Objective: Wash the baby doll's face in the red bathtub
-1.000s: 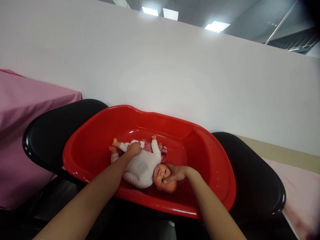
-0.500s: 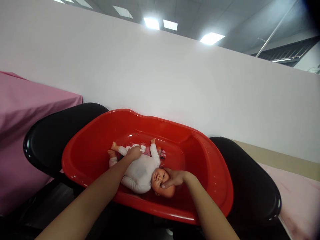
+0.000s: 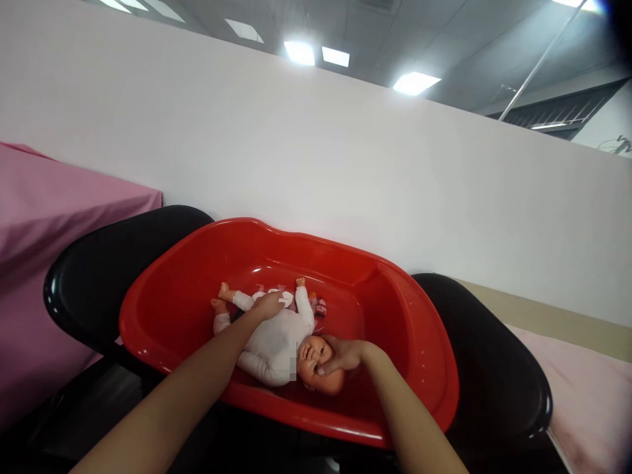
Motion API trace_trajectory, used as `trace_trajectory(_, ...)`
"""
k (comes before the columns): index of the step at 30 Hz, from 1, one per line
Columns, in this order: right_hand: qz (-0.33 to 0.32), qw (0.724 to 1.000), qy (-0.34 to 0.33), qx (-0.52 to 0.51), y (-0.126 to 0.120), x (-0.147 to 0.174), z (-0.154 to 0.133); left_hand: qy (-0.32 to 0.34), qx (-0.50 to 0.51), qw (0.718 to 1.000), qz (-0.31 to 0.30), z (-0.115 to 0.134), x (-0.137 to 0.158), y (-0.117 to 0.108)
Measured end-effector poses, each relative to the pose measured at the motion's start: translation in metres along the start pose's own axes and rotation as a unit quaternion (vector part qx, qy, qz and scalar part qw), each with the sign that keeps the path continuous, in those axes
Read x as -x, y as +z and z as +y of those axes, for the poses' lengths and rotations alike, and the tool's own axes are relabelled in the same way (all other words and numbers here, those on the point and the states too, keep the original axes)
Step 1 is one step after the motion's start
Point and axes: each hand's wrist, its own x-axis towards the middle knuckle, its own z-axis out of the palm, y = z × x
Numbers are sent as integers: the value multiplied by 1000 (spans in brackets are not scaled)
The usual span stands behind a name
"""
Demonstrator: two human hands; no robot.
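A baby doll in a white long-sleeved suit lies on its back inside a red baby bathtub. Its bare feet point left and its head is toward the right. My right hand cups the doll's head, thumb across the forehead and fingers hidden behind it. Over the doll's belly, my left hand has its fingers closed on a small white cloth, whose exact shape is partly hidden. A grey damp-looking patch shows on the chest of the suit.
Black rounded side panels flank the tub. A pink-draped surface stands at the left, and a pale pink one at the right. Behind rises a white partition wall. Colourful prints show on the tub floor.
My left hand has shifted slightly along the doll's belly, and the white cloth shows more on its right side. My right hand stays on the head. The camera view tilted slightly.
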Motion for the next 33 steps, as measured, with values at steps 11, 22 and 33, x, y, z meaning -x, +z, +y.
trace_trajectory(11, 4, 1000, -1, -12, 1, -3, 3, 20, 25, 999, -21, 2, 0, 0)
trace_trajectory(22, -4, 1000, -10, -9, 1, -1, 1, 28, 27, 999, -12, 0, -1, 3)
trace_trajectory(33, -7, 1000, -1, 6, -1, 4, -4, 27, 43, 998, -20, -3, -4, 6)
